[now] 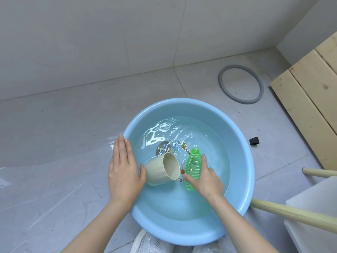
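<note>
A light blue basin (243,143) holding water sits on the grey tiled floor. In it a beige cup (158,170) lies tilted on its side, its mouth facing right. My left hand (124,172) lies flat with straight fingers over the basin's left rim, and its thumb touches the cup's base. My right hand (206,179) grips a green ribbed plastic object (193,165) just right of the cup, partly in the water. A round metal item (162,147) lies under water behind the cup.
A grey ring (240,84) lies on the floor at the back right. A slatted wooden panel (310,110) stands at the right, with a small black block (254,140) near it. Wooden legs (291,214) and a white surface (317,203) are close on the right. My white shoes (151,241) are under the basin's near edge.
</note>
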The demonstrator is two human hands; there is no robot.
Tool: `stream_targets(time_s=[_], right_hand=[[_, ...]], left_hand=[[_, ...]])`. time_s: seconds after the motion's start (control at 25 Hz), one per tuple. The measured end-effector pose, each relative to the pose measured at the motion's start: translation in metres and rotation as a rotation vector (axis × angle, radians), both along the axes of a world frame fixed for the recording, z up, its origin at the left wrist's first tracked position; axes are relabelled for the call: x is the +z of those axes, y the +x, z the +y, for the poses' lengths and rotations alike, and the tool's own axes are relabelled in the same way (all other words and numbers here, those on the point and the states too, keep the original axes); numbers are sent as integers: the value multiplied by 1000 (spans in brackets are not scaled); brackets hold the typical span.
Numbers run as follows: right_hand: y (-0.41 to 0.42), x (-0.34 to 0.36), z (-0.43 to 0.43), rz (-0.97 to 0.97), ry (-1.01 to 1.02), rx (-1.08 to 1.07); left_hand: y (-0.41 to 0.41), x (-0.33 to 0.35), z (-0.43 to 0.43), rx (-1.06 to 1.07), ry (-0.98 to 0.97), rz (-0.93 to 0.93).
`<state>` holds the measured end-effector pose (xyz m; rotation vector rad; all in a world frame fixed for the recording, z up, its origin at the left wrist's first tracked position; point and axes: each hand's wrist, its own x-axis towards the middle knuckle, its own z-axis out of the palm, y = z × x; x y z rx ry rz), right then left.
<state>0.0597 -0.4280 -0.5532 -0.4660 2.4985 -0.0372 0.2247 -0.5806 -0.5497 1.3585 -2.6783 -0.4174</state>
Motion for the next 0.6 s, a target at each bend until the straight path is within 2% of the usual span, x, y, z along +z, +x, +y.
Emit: stream_targets(time_s=[0.6], right_hand=[[-3, 6, 17, -58, -119, -62]], left_hand=[[0, 0, 0, 5, 0, 6]])
